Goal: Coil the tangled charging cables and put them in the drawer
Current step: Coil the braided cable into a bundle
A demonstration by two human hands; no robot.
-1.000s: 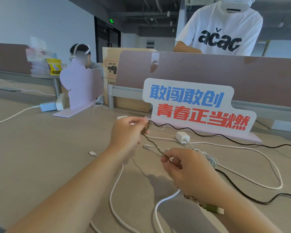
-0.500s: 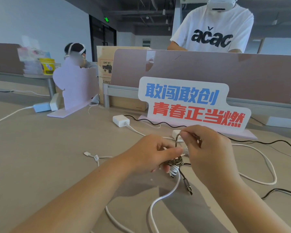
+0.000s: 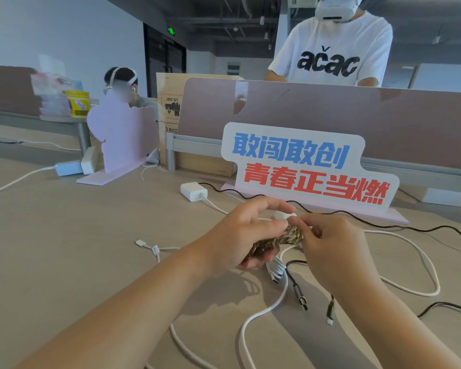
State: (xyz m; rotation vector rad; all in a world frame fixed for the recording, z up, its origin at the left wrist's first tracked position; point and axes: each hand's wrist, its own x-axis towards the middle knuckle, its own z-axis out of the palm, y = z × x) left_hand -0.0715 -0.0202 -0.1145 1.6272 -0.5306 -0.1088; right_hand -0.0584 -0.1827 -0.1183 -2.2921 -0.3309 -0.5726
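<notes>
Beige desk [image 3: 64, 249], pale wall [image 3: 64, 35]; left hand [image 3: 240, 235] grips braided coil [image 3: 293, 235], right hand [image 3: 336, 251] pinches it

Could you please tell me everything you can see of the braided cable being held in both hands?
The braided cable is woven in brown and beige, fabric-like, and wound into a tight, short bundle that slants up toward the right above the desk. The left hand grips its lower end; the right hand pinches the upper end. White cable loops lie just beneath; whether they touch is unclear.

Partly hidden: braided cable coil [image 3: 290, 237], behind left hand [image 3: 246, 235], right hand [image 3: 333, 246]; white cable [image 3: 246, 320] cut by bottom edge.
</notes>
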